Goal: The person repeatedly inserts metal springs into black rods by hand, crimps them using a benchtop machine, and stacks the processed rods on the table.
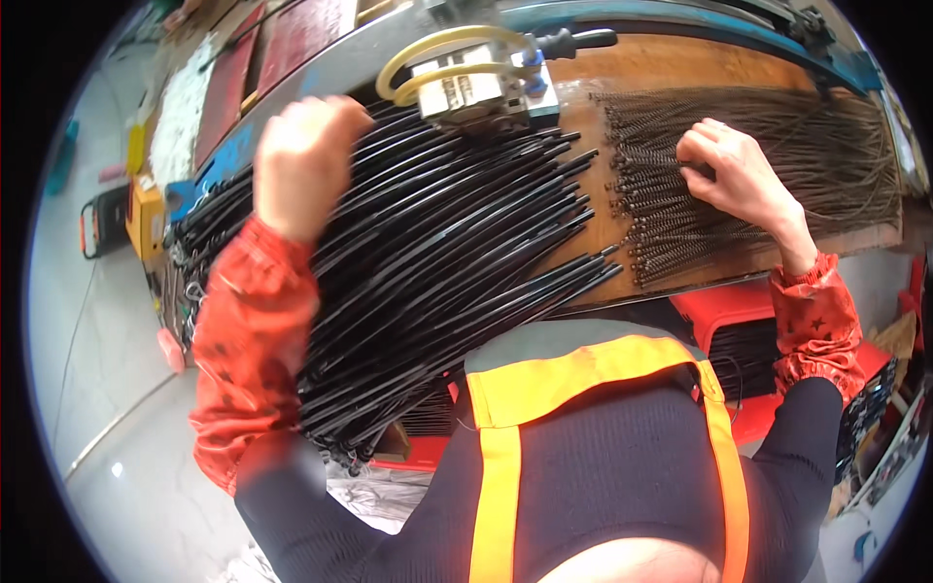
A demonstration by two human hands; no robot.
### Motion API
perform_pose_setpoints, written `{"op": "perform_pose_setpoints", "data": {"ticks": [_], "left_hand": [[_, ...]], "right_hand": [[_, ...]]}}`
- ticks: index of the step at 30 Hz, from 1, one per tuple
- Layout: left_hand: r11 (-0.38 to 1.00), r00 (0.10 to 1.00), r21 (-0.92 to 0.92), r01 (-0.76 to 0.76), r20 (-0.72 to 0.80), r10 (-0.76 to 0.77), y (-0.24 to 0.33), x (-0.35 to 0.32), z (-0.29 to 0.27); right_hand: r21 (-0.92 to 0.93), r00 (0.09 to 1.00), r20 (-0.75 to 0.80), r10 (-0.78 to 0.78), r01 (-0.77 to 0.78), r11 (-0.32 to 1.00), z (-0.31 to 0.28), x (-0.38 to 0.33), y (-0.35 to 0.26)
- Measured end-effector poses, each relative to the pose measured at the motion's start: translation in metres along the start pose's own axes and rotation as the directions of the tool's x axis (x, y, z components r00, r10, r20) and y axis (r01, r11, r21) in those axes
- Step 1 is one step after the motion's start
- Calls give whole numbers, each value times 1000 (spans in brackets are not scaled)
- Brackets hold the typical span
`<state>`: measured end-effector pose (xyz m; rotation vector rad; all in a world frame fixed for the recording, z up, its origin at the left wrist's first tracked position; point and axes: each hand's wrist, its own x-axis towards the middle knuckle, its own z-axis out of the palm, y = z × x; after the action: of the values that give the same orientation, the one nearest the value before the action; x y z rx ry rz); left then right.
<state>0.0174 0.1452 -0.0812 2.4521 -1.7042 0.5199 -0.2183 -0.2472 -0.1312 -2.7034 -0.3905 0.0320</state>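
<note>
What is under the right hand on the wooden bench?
Under the right hand lies a row of thin coiled springs on the wooden bench. The hand covers whichever spring its fingertips touch.

Glossy black plastic tubes (437,243), dull coiled metal springs (671,209), worn matt wooden bench top (680,68).

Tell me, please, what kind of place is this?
Probably a small factory workshop: black tubes piled on a wooden workbench, rows of metal springs, and a small machine with yellow hoses.
</note>
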Motion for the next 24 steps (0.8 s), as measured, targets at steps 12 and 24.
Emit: {"op": "perform_pose_setpoints", "data": {"ticks": [12, 24], "left_hand": [[977, 945, -131, 170, 302, -124, 84, -34, 5], [960, 959, -255, 120, 279, -46, 116, 0, -9]], "right_hand": [[15, 1000, 16, 6, -7, 1000, -2, 3, -1], [42, 943, -332, 1, 14, 999, 13, 5, -30]]}}
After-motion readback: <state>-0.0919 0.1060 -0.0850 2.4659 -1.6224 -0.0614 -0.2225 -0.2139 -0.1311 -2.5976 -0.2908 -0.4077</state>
